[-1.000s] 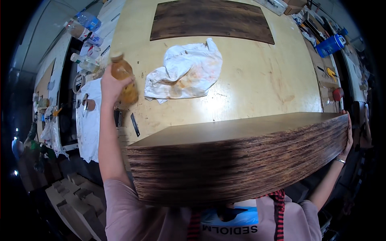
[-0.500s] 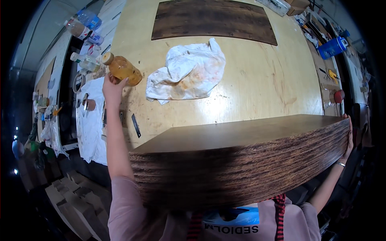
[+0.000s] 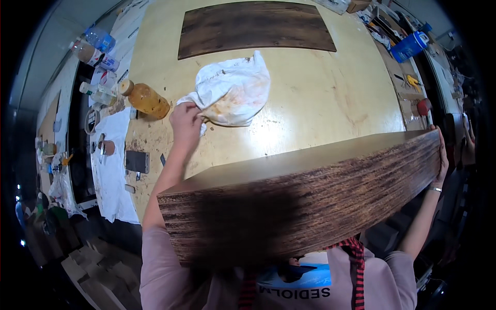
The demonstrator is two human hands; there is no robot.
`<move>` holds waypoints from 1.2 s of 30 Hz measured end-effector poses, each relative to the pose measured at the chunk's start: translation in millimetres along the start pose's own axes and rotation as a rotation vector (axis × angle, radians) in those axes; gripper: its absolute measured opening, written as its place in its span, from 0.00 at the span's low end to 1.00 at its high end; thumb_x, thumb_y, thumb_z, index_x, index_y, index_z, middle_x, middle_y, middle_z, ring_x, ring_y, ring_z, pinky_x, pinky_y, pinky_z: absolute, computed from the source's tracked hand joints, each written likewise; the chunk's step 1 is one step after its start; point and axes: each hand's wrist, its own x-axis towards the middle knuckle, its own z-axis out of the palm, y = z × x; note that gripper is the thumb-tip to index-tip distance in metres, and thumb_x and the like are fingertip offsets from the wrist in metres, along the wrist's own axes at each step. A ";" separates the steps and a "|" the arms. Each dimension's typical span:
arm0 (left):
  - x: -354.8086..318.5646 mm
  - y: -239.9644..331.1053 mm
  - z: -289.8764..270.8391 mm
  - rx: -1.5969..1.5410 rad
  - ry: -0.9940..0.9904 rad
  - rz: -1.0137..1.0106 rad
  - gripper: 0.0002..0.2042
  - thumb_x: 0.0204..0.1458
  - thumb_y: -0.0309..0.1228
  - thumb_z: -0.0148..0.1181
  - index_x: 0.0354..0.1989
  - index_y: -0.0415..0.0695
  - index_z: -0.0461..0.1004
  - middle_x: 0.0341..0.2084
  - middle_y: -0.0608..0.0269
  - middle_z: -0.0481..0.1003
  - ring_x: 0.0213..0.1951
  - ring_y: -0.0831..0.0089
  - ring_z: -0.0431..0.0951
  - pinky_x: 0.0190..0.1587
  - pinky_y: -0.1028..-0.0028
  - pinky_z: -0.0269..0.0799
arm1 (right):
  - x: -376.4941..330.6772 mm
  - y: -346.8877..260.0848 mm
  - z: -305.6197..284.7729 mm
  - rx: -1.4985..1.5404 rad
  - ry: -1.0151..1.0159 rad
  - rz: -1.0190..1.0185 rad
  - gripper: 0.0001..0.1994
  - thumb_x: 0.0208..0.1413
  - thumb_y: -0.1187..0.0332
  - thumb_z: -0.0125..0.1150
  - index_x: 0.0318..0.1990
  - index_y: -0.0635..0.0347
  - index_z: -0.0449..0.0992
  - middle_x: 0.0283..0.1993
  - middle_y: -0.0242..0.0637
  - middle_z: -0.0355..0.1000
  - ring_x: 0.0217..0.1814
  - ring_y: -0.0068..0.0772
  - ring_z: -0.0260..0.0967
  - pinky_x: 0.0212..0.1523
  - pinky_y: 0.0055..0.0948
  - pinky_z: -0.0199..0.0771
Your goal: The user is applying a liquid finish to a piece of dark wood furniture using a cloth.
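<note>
My left hand (image 3: 185, 123) pinches the left edge of a crumpled white cloth (image 3: 235, 93) with orange-brown stains, lying on the table. Just left of that hand stands an amber plastic bottle (image 3: 148, 102) with a tan cap, untouched. A thick dark brown wooden stack of boards (image 3: 310, 199) with streaked edges spans the front, close to my body. Against its right end lies my right hand (image 3: 442, 157), fingers stretched up along the end face and holding it. The stack's lower left side is in deep shadow, and its underside is hidden.
A dark brown board (image 3: 258, 28) lies at the far side of the pale table (image 3: 330, 98). Several bottles (image 3: 98, 44) stand at the far left. A small dark plate (image 3: 137, 161) lies near the left edge. A blue container (image 3: 409, 46) is at the far right.
My left hand has let go of the amber bottle, moved right and taken hold of the cloth. The bottle now stands on the table. The view has shifted, and the stack's right end appears higher.
</note>
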 end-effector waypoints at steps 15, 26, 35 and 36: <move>-22.7 292.1 -289.2 -0.856 -0.024 0.131 0.19 0.59 0.30 0.56 0.56 0.33 0.71 0.58 0.44 0.70 0.56 0.58 0.75 0.58 0.61 0.71 | 1.1 -0.6 36.7 0.049 0.003 -0.023 0.30 0.60 0.60 0.54 0.65 0.72 0.62 0.67 0.50 0.64 0.68 0.38 0.63 0.69 0.33 0.60; 53.7 534.9 -75.5 0.127 -0.683 0.820 0.38 0.51 0.56 0.59 0.69 0.55 0.59 0.72 0.51 0.50 0.72 0.46 0.48 0.67 0.36 0.45 | 2.1 21.0 15.7 0.115 -0.395 -0.339 0.57 0.40 0.53 0.74 0.71 0.76 0.46 0.74 0.51 0.48 0.76 0.42 0.49 0.74 0.34 0.45; 78.4 594.1 -33.8 0.005 -0.615 0.848 0.42 0.52 0.52 0.61 0.69 0.39 0.54 0.70 0.42 0.51 0.72 0.46 0.48 0.70 0.44 0.43 | 14.3 44.4 10.9 0.230 -0.464 -0.318 0.67 0.27 0.59 0.82 0.73 0.72 0.40 0.76 0.49 0.43 0.78 0.41 0.41 0.75 0.34 0.39; 77.3 588.0 -36.6 0.007 -0.620 0.852 0.42 0.52 0.52 0.61 0.69 0.39 0.54 0.70 0.42 0.51 0.72 0.46 0.48 0.70 0.44 0.43 | 16.0 50.3 8.0 0.244 -0.475 -0.339 0.67 0.27 0.60 0.82 0.73 0.72 0.40 0.76 0.49 0.43 0.78 0.41 0.42 0.75 0.34 0.39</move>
